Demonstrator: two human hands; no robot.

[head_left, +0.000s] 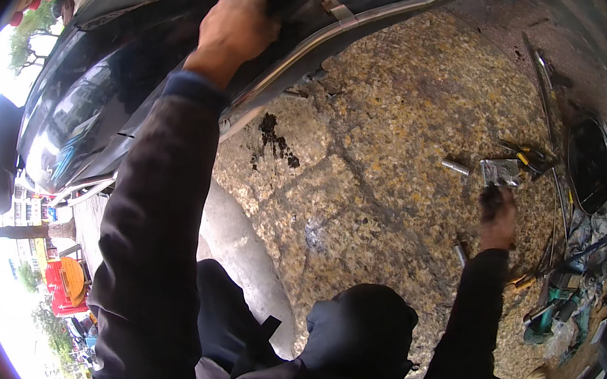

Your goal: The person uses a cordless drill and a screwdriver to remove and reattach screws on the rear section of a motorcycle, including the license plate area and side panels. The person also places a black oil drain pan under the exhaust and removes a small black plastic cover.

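Observation:
My left hand (238,26) reaches up to the black glossy vehicle body (140,44) and lies against it near the panel's upper part. Its fingers are bent, blurred and partly out of sight. Low over the stone ground, my right hand (498,225) is closed around something dark at its fingertips, too blurred to name. Just beyond it lies a shiny silver flat piece (500,172), with yellow-and-black handled pliers (524,158) beside it. A short metal cylinder (456,166) rests to the left of these, and a second metal cylinder (459,254) is nearer to me.
A black tray-like object (592,166) and long thin rods (549,105) lie at the right. Nearer are a green tool (551,315) and clear plastic bags (563,337). A dark stain (273,140) marks the ground below the vehicle. Red seats (61,289) stand far left.

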